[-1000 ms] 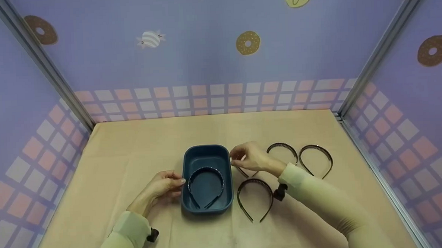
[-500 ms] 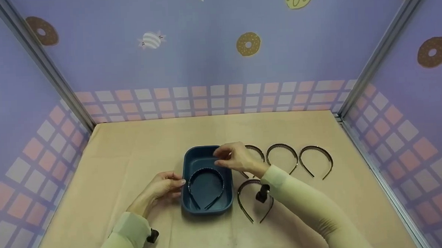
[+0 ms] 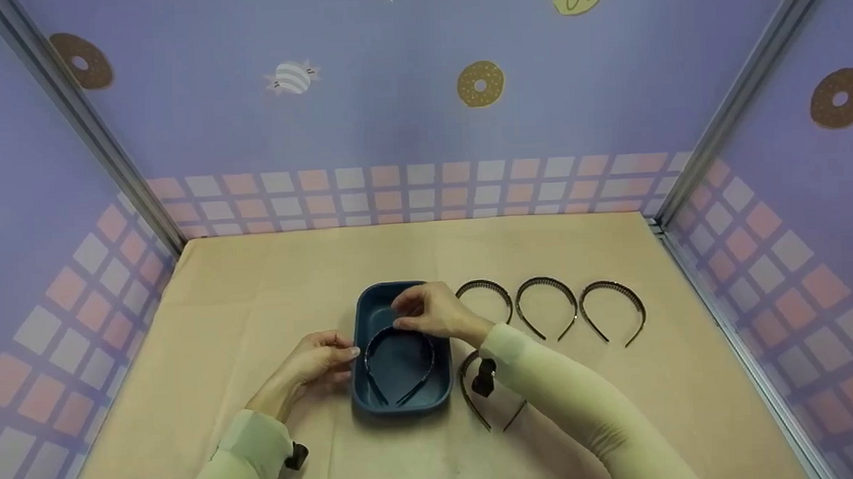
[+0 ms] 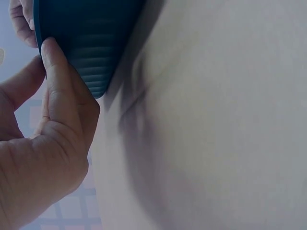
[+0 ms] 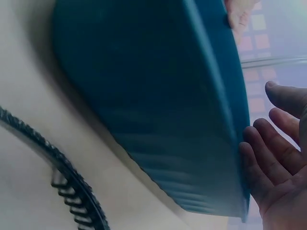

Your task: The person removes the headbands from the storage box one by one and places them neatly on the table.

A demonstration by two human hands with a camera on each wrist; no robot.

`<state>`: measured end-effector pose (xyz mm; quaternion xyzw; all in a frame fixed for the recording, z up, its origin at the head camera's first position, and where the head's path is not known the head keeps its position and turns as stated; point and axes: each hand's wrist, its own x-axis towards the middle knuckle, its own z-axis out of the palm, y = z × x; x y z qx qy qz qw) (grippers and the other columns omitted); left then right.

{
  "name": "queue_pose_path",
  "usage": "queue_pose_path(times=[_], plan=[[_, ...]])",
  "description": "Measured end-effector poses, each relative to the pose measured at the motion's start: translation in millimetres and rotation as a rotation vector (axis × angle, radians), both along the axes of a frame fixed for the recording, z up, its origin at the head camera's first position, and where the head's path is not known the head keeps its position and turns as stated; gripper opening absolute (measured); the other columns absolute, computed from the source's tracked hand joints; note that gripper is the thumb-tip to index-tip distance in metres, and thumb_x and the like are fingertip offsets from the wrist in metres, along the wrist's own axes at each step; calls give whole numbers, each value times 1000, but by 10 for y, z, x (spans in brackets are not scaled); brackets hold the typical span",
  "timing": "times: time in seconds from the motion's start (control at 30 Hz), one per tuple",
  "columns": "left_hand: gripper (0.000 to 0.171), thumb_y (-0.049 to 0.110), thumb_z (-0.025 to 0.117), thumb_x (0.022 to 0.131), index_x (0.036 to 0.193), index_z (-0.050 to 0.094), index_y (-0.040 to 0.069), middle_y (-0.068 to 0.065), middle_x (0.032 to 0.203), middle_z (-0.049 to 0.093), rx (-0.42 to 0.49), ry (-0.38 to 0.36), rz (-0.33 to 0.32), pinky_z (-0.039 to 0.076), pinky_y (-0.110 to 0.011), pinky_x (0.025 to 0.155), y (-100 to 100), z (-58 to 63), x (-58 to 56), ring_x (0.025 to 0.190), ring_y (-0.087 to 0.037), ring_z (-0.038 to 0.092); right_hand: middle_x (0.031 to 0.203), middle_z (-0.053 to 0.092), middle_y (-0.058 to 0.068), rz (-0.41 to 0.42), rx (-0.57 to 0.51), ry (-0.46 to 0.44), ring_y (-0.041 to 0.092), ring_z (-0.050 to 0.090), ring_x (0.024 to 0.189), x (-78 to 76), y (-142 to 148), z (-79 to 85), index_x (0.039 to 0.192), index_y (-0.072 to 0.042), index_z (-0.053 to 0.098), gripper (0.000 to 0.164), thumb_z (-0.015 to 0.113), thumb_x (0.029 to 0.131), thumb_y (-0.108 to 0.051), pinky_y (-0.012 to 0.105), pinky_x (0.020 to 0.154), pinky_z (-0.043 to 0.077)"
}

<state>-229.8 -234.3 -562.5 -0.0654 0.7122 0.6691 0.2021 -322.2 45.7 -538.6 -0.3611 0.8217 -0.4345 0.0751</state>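
A deep blue rectangular tray [image 3: 361, 393] stands on the table, with one dark headband [image 3: 368, 368] lying inside it. My left hand [image 3: 321, 359] is at the tray's left side; thumb and fingers pinch the rim, as the left wrist view shows too. Over the tray's right rim reaches my right hand [image 3: 433, 311], close above the top of the headband's arc. In the right wrist view the fingers [image 5: 271, 148] are gently bent and the thumb stands apart from them, nothing between. The right hand hides the upper right part of the tray.
Right of the tray lie three toothed dark headbands in a row: a near one [image 3: 507, 297], a middle one [image 3: 573, 298] and a far one [image 3: 640, 306]. A further headband [image 3: 471, 399] lies below them, partly behind the right wrist. Patterned walls [image 3: 393, 126] enclose the table.
My right hand has moved left from the tray's right edge to over the headband inside. More of the headbands on the right now shows. The left hand has kept its place.
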Motion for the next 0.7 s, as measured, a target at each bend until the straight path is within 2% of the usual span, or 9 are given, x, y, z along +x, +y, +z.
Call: queue_pose_path(times=[0.3,0.53,0.7], plan=[[10,6,78,102,98,70,11,5,93,72,-11,-6,6,66,-23,72,8,-3,-9,86,-8,69,120,84,20,-14,62,22,36,83,111,-19,-141,-40,124,4,80,34,89,96,-14,46,100,68],[11,7,79,102,97,70,13,5,92,71,-21,-5,9,66,-24,73,6,4,-4,86,-8,68,119,85,15,-23,164,50,32,83,111,-49,-219,-90,123,0,82,33,90,96,-16,45,100,68],[14,6,79,102,94,70,14,5,93,71,2,-7,10,66,-25,75,1,9,-3,88,-9,69,118,86,14,-26,193,71,31,83,110,-69,-244,-107,122,-1,83,32,90,95,-17,45,100,68]])
